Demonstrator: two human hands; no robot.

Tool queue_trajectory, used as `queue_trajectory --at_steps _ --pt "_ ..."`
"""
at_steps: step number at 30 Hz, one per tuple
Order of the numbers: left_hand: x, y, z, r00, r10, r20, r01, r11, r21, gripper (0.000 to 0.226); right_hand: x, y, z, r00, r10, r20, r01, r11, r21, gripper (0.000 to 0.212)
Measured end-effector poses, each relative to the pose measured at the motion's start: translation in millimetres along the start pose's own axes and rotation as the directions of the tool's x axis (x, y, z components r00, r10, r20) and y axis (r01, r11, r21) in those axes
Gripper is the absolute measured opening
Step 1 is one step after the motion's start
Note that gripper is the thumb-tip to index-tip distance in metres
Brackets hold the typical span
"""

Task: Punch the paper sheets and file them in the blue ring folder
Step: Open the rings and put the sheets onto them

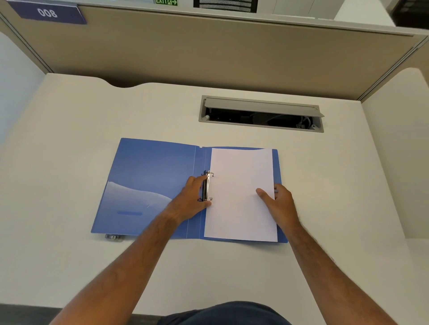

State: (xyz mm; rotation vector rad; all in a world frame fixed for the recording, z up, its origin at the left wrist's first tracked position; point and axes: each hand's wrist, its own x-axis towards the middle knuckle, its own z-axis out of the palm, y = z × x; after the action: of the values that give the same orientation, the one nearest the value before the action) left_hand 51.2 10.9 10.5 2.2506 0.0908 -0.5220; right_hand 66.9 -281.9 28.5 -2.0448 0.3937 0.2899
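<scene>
White paper sheets point(241, 197) between both hands' fingers point(263, 192), seemingly on rings point(210, 185).

— What sort of place is this?
— An office cubicle. Beige partition walls point(209, 51) fence in a pale table point(69, 143), and a blue plate point(47, 13) on the partition reads 008.
— Anything else?
— A cable hatch point(261, 113) set in the table stands open, and a green exit sign point(166, 2) shows beyond.

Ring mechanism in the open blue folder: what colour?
Silver metal ring mechanism, best in the head view.
</scene>
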Motion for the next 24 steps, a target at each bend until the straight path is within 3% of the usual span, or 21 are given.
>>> queue_trajectory --at_steps 4,9,15,19,24 --pt "-4.8 -7.4 -13.3 0.999 0.021 -0.026 -0.02 1.0 0.017 0.085 -4.0 8.9 -8.3 1.0 0.008 -0.023 -0.01 0.997 -0.083 0.054" --pt "-3.9 -14.4 -34.7 0.999 0.041 -0.031 -0.036 0.988 0.148 0.093 -6.6 21.8 -6.7 0.977 -0.179 -0.116 0.14 0.948 -0.285 0.06" --pt "6.3 -10.1 -44.2 0.995 0.094 0.033 -0.1 0.942 0.322 0.102 -9.3 0.2 28.9 0.935 -0.299 0.189 0.344 0.893 -0.291 0.049" --pt "12.2 -4.5 -42.8 0.993 0.095 0.074 -0.115 0.931 0.347 0.108 -2.9 -19.5 57.1 0.877 -0.315 0.362 0.435 0.842 -0.321 0.064" --pt "14.8 -0.7 -39.1 0.994 0.085 0.072 -0.106 0.924 0.369 0.106 10.7 -37.8 79.1 0.836 -0.266 0.48 0.468 0.803 -0.37 0.089"
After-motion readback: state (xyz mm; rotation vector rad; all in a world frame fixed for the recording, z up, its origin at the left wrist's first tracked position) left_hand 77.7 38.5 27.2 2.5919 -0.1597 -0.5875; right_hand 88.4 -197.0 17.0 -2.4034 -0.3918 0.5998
